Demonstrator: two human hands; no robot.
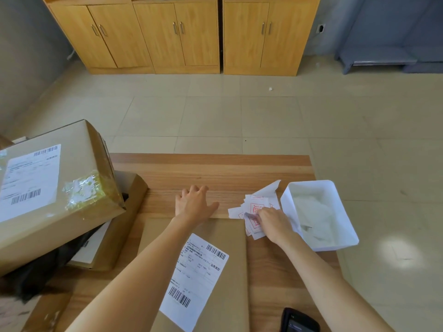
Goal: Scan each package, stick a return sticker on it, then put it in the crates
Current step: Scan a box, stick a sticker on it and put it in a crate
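Nearest us, our spread left hand (194,204) presses the flat brown cardboard package (215,236); our right hand (273,222) pinches red-printed white paper stickers (255,208).

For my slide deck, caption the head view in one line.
Left hand steadies the flat package while right hand picks a return sticker.

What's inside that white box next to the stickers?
The white box holds crumpled white papers, perhaps peeled sticker backings. Anything under them is covered. The right hand picks at the stickers beside it.
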